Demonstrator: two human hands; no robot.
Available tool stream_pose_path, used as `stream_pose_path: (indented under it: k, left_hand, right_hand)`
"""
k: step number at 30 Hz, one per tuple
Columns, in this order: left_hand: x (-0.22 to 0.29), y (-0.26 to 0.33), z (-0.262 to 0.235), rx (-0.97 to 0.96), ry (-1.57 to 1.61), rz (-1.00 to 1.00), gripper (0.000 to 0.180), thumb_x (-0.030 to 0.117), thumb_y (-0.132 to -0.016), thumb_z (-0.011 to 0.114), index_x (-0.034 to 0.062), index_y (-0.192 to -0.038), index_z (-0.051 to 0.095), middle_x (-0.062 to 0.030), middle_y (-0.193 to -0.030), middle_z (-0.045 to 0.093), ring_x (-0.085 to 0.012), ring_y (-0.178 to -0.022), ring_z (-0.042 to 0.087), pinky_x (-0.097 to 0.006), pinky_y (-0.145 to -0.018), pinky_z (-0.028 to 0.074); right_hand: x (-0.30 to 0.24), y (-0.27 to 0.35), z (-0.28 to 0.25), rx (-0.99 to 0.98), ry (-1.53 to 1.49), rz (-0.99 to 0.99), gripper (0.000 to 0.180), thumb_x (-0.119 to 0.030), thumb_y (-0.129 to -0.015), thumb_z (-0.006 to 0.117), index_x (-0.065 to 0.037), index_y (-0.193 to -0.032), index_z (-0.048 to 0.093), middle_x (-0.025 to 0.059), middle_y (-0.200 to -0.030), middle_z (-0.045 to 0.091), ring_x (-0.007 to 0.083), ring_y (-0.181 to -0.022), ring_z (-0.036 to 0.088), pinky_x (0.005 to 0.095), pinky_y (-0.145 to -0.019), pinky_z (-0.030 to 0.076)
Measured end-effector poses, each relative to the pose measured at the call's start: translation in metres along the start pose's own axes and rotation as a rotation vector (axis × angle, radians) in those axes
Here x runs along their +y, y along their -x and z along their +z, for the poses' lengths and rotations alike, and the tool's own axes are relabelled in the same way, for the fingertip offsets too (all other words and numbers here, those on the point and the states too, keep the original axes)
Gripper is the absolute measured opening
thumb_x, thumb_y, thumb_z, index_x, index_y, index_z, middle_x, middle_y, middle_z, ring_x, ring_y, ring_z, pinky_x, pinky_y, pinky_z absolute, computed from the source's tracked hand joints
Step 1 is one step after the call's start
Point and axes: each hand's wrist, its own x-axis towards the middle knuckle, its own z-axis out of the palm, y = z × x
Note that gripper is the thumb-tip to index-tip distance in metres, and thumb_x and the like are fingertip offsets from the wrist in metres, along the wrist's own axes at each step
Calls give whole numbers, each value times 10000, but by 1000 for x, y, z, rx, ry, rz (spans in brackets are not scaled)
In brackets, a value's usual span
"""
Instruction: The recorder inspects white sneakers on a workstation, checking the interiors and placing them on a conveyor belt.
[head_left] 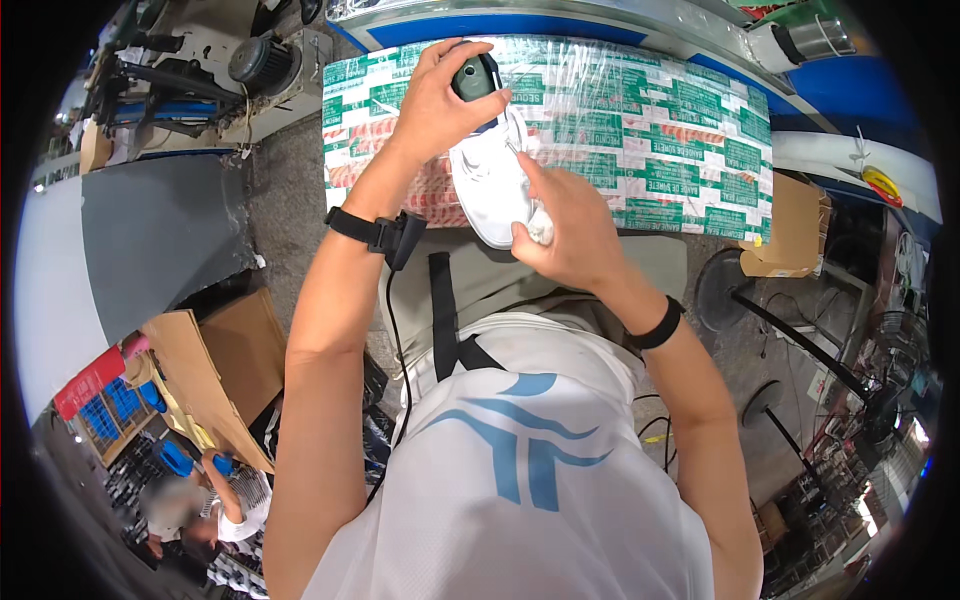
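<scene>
Over the wrapped box (pixel 690 130), we see the left hand (pixel 436 108) grasping the white shoe (pixel 488 195), its heel partly covered. The right hand (pixel 572 222) pinches a white wad (pixel 541 226), mostly hidden from us, beside the toe.

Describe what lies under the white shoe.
A green, white and red taped surface is below the shoe, which juts past its near edge. The patch directly beneath is covered.
</scene>
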Motion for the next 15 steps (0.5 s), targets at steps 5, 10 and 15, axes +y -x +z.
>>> stream_pose_path:
  k: [5, 10, 15]
  left_hand:
    - [-1, -5, 0, 6, -23, -12, 670, 352, -854, 928, 184, -1474, 735, -209, -1594, 552, -393, -1509, 541, -496, -1236, 478]
    - [0, -5, -2, 0, 19, -28, 658, 335, -857, 922, 181, -1470, 739, -210, -1578, 561, -400, -1501, 550, -494, -1239, 476]
    - [-3, -7, 2, 15, -25, 7, 662, 333, -852, 917, 180, -1470, 736, -213, -1579, 555, -401, -1512, 538, -500, -1245, 472]
  right_hand:
    - [15, -4, -2, -11, 192, -111, 850, -236, -802, 852, 91, -1529, 556, 181, -1056, 673, 373, -946, 662, 504, -864, 530]
    - [-25, 23, -11, -64, 133, 1, 869, -235, -802, 847, 91, -1547, 540, 178, -1050, 665, 366, -933, 649, 493, -847, 516]
    - [-15, 2, -8, 9, 164, -22, 898, -214, -796, 849, 80, -1578, 519, 185, -1069, 671, 374, -971, 654, 498, -882, 520]
